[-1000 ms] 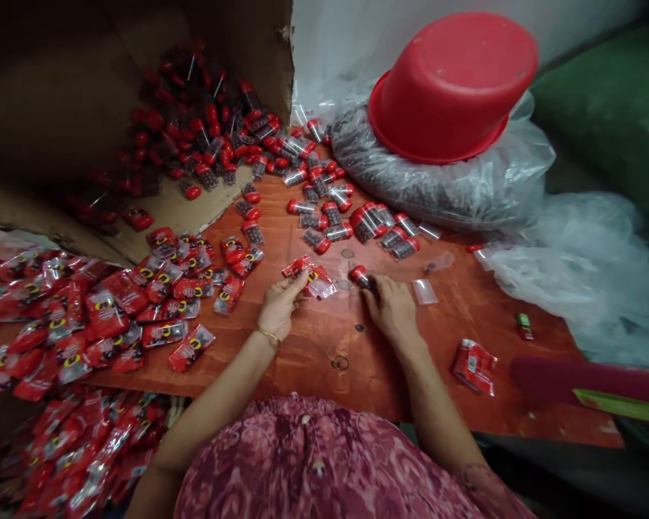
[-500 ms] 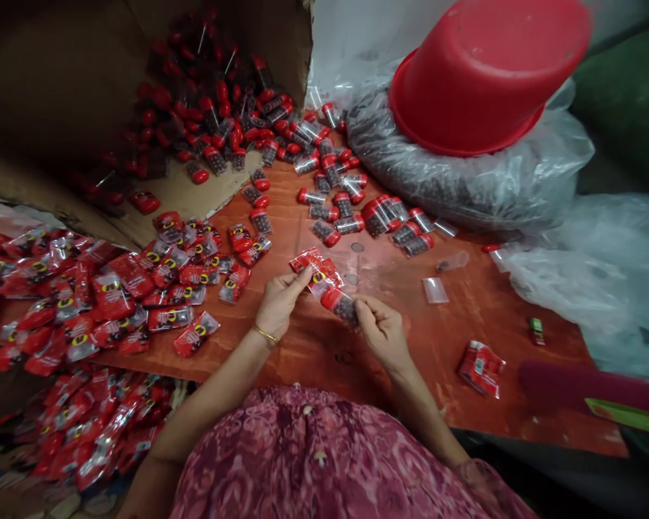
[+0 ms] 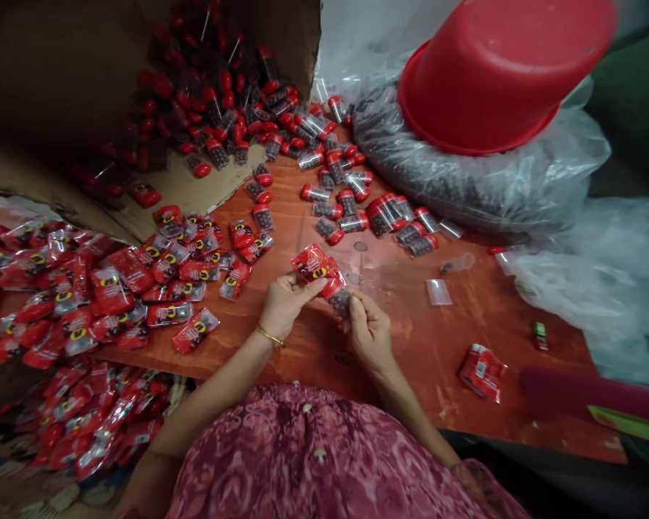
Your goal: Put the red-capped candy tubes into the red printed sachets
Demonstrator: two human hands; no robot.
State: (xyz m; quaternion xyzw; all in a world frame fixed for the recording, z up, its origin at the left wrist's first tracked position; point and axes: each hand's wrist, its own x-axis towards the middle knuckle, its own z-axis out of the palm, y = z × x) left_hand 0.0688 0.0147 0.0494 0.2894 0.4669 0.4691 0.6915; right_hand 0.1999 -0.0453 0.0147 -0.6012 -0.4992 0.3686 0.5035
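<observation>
My left hand (image 3: 284, 304) pinches a red printed plastic packet (image 3: 311, 264) between thumb and fingers, over the middle of the table. In my right hand (image 3: 371, 328) is a small clear tube with a red cap and dark round balls inside (image 3: 338, 299). The tube's capped end is against the packet's opening, tilted up toward the left; how far it is inside I cannot tell. Several similar capped tubes (image 3: 347, 202) lie loose beyond my hands. To the left spreads a heap of filled red packets (image 3: 111, 288).
A cardboard box (image 3: 281, 29) on its side spills tubes at the back left. A red tub (image 3: 502, 79) sits upside down on a clear bag of dark balls (image 3: 465, 191). On the right lie a red packet stack (image 3: 482, 371) and a small green-topped item (image 3: 539, 335).
My right hand has moved left and slightly up, bringing the tube closer into the packet. My left hand still grips the packet. The view has shifted slightly.
</observation>
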